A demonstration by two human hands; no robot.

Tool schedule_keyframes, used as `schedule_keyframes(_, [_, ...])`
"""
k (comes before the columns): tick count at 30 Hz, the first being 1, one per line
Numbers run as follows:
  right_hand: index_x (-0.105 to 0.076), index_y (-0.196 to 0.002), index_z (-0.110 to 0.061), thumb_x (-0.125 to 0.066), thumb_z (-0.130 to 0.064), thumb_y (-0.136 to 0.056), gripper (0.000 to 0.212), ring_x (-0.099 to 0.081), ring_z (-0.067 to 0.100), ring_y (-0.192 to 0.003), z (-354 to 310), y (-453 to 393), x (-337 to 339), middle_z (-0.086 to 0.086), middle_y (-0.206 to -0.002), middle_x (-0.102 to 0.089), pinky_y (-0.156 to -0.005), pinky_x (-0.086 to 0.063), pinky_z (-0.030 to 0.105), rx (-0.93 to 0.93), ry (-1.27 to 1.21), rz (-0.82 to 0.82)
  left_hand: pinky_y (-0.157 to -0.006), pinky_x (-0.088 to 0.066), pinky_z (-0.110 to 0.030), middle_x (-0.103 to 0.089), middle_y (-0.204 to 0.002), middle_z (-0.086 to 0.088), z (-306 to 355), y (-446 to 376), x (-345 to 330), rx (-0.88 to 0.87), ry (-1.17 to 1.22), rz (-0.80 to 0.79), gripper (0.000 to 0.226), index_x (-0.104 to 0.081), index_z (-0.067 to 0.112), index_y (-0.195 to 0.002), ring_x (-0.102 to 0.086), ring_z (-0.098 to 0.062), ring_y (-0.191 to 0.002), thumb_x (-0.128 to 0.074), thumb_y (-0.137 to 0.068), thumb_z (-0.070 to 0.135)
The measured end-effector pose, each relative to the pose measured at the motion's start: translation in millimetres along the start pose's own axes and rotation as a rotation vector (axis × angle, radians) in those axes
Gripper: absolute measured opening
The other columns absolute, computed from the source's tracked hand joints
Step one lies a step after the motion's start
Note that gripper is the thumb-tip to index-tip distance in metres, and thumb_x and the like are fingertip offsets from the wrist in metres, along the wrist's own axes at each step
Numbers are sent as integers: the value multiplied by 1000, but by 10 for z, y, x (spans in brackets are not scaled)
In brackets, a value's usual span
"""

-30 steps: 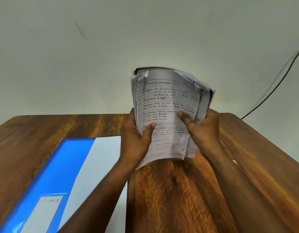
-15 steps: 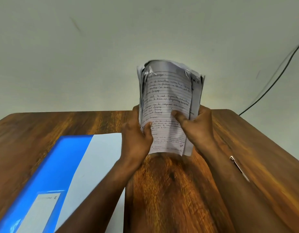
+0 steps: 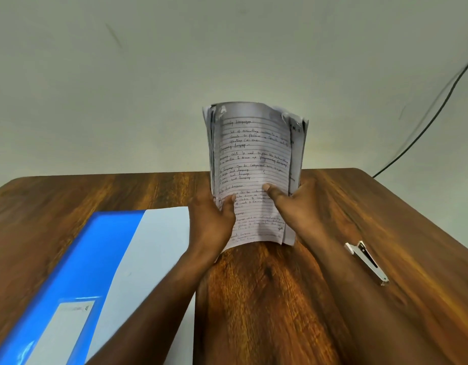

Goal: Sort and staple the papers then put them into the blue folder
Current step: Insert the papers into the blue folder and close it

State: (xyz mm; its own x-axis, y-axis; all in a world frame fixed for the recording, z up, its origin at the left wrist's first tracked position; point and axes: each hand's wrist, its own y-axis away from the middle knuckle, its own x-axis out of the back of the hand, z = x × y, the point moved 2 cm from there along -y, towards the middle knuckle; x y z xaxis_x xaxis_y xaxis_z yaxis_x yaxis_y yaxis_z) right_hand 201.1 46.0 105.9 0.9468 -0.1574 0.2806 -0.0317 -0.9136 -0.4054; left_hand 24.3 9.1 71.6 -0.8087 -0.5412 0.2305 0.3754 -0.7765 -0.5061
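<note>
The brown wood-grain tabletop (image 3: 267,299) carries everything. On its left side lies the large blue plastic folder (image 3: 77,272), with a pale white sheet (image 3: 148,246) lying against its right side. Above the middle of the tabletop stands the thick stack of lined, handwritten papers (image 3: 254,164), held upright with its lower edge near the wood (whether it touches, I cannot tell). The left hand (image 3: 214,219) and right hand (image 3: 293,206) each grip a lower side edge, thumbs pressed on the front sheet. The small white-and-metal stapler (image 3: 365,262) lies apart, at the right. This looks like the squaring-up step of sorting; next, the edges want aligning before reaching right for the stapler.
</note>
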Motion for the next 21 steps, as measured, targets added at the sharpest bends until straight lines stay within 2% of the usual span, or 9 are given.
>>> schedule_keyframes(4, [-69,-105,-20,-81,-18,-90,18,-66,-9,-64,2,-40,13,-16,-84,-67,-53,-50,6,-3,-57,8,-62,-43,4,-55,-115,16,30,-33,-2,-6,41,18,42,-55,18,-137,-55,8,-91,-71,-99,19])
schedule_keyframes(6, [-68,-103,-21,-80,-17,-91,18,-65,-15,-60,18,-72,8,-17,-83,-67,-53,-50,6,9,-77,6,-61,-45,2,-55,-112,18,25,-67,-13,-3,47,16,38,-55,23,-133,-57,7,-92,-72,-99,21])
schedule_keyframes(8, [-70,-108,-20,-81,-16,-90,21,-71,-9,-74,69,-68,-52,-12,-89,-71,-61,-57,13,-12,-85,-8,-59,-47,-1,-60,-116,14,-43,-65,-26,16,36,-4,37,-56,22,-132,-61,-2,-98,-72,-98,23])
schedule_keyframes(10, [-69,-108,-25,-83,-16,-88,26,-76,9,-94,166,-63,-127,-5,-102,-75,-78,-64,28,-47,-108,-11,-57,-48,-1,-65,-124,5,-129,-37,-50,43,29,-32,41,-57,17,-135,-63,-8,-103,-72,-98,25])
schedule_keyframes(12, [-67,-103,-31,-84,-16,-87,28,-75,13,-98,226,-71,-160,-3,-108,-76,-85,-64,35,-49,-120,-19,-58,-47,0,-65,-125,4,-161,-22,-55,59,44,-43,44,-57,15,-137,-62,-8,-103,-73,-98,26])
schedule_keyframes(15, [-65,-97,-35,-84,-16,-86,29,-76,12,-97,246,-104,-118,-3,-109,-77,-84,-63,34,-71,-142,-58,-58,-46,1,-64,-114,12,-183,-53,-43,100,107,-69,36,-60,21,-127,-62,0,-89,-76,-95,25])
schedule_keyframes(18, [-70,-101,-28,-85,-15,-84,26,-78,16,-95,249,-130,-57,1,-106,-78,-77,-63,30,-119,-180,-128,-57,-48,-3,-62,-99,26,-220,-92,-5,157,221,-118,32,-58,35,-110,-65,10,-77,-81,-91,23])
schedule_keyframes(20, [-71,-109,-16,-86,-15,-83,30,-78,11,-86,196,-114,6,1,-102,-79,-67,-61,22,-137,-197,-150,-64,-55,-9,-68,-100,25,-252,-114,21,203,311,-146,34,-61,38,-105,-71,9,-85,-83,-88,19])
schedule_keyframes(21, [-71,-112,-11,-86,-16,-82,34,-79,11,-84,171,-115,52,3,-101,-79,-65,-61,21,-131,-199,-160,-72,-61,-18,-73,-102,19,-271,-122,33,231,351,-153,34,-64,37,-106,-74,2,-93,-84,-87,17])
